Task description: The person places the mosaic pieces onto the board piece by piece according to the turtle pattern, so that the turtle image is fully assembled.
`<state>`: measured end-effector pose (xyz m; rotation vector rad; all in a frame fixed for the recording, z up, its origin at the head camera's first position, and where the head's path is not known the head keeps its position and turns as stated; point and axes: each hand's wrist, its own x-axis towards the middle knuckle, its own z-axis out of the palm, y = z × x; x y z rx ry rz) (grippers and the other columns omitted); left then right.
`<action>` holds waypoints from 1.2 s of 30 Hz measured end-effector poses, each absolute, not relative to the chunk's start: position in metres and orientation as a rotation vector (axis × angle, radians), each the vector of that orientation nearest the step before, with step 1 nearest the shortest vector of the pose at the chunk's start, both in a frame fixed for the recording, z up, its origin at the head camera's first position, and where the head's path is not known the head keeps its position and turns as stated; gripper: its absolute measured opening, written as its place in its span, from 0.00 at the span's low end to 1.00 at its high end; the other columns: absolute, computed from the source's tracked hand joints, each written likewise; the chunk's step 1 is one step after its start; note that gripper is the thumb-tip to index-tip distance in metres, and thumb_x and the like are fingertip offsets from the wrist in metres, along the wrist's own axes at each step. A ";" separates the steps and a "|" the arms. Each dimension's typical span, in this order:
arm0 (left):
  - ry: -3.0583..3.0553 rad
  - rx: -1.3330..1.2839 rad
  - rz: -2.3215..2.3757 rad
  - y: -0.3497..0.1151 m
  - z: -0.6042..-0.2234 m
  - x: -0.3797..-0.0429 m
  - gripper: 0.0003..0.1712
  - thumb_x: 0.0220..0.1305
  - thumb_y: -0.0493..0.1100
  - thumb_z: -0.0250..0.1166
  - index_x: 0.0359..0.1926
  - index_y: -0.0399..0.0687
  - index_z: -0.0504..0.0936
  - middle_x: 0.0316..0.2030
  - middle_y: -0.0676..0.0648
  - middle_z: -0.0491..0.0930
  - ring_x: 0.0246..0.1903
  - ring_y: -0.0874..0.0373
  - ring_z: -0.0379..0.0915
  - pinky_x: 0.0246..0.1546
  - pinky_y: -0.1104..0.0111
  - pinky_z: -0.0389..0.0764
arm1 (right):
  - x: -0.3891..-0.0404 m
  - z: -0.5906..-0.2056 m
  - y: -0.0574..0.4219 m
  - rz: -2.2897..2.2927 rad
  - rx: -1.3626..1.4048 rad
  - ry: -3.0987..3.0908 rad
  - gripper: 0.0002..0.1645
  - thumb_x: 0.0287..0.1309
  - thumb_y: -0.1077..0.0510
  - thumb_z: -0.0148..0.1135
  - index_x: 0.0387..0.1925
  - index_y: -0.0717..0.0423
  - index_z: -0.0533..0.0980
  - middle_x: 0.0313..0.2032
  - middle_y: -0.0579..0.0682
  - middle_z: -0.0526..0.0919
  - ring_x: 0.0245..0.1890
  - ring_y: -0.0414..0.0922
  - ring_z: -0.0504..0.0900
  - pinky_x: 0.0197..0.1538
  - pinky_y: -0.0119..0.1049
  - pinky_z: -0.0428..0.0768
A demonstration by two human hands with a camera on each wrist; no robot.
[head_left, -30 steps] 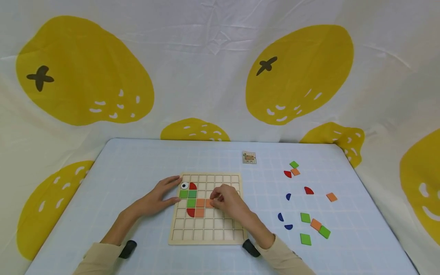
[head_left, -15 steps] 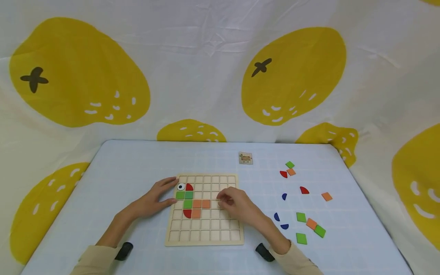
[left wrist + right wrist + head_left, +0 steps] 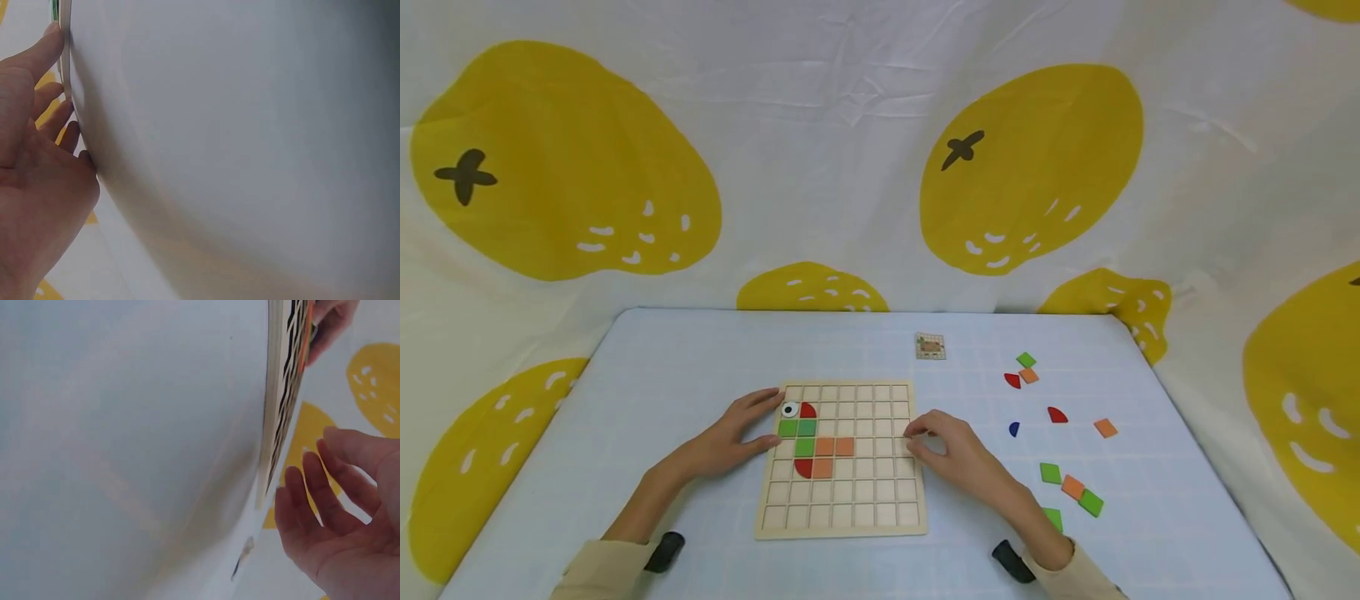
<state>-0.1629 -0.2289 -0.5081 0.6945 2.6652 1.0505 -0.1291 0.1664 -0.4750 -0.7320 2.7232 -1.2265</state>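
A wooden grid board [image 3: 865,492] lies on the table, with flat coloured pieces in its left cells. They include a round eye piece [image 3: 789,409], green squares [image 3: 805,447], red quarter circles [image 3: 803,468] and orange squares [image 3: 844,447]. My left hand [image 3: 722,437] rests at the board's left edge, thumb and fingers spread along the rim; the left wrist view shows its fingertips [image 3: 53,31] against that rim. Over the board's right edge is my right hand [image 3: 955,454], fingers loosely bent. In the right wrist view, nothing sits between its thumb and fingers [image 3: 322,481].
Loose pieces lie right of the board: green squares [image 3: 1050,473], orange squares [image 3: 1105,427], red quarter circles [image 3: 1057,415] and a blue half circle [image 3: 1014,429]. A small picture card [image 3: 931,346] lies behind the board. A lemon-print cloth [image 3: 820,167] hangs behind the table.
My right hand has left the orange square at the end of its row and moved right to the board's edge. That square stays in its cell. My left hand keeps its place at the rim.
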 end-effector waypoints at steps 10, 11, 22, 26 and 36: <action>2.664 0.679 1.039 -0.229 -0.506 -0.162 0.43 0.71 0.54 0.67 0.78 0.43 0.62 0.77 0.36 0.54 0.75 0.32 0.46 0.69 0.33 0.56 | -0.122 -0.475 0.200 -1.169 -0.671 2.863 0.10 0.63 0.62 0.71 0.46 0.53 0.83 0.44 0.42 0.85 0.49 0.44 0.84 0.56 0.49 0.82; 2.663 0.678 1.042 -0.229 -0.505 -0.161 0.43 0.71 0.54 0.67 0.78 0.43 0.62 0.77 0.36 0.54 0.75 0.32 0.46 0.69 0.33 0.56 | -0.121 -0.476 0.204 -1.163 -0.664 2.879 0.10 0.63 0.62 0.71 0.46 0.53 0.83 0.44 0.41 0.85 0.49 0.44 0.84 0.55 0.48 0.83; 2.659 0.664 1.042 -0.227 -0.502 -0.160 0.42 0.71 0.51 0.67 0.78 0.42 0.62 0.77 0.35 0.54 0.75 0.31 0.46 0.69 0.32 0.56 | -0.110 -0.478 0.243 -1.088 -0.562 2.991 0.11 0.62 0.61 0.73 0.46 0.51 0.84 0.45 0.39 0.84 0.49 0.44 0.83 0.55 0.50 0.83; 2.664 0.671 1.034 -0.227 -0.503 -0.161 0.43 0.71 0.52 0.67 0.78 0.43 0.62 0.77 0.35 0.54 0.75 0.32 0.46 0.69 0.33 0.56 | -0.105 -0.480 0.257 -1.035 -0.476 3.010 0.11 0.63 0.59 0.73 0.46 0.49 0.84 0.45 0.38 0.84 0.50 0.43 0.82 0.55 0.50 0.83; 2.665 0.677 1.041 -0.228 -0.505 -0.162 0.43 0.71 0.53 0.67 0.78 0.42 0.62 0.77 0.36 0.54 0.75 0.32 0.46 0.69 0.33 0.56 | -0.093 -0.481 0.287 -0.916 -0.360 3.060 0.15 0.62 0.58 0.73 0.50 0.46 0.84 0.49 0.40 0.84 0.54 0.47 0.81 0.56 0.54 0.81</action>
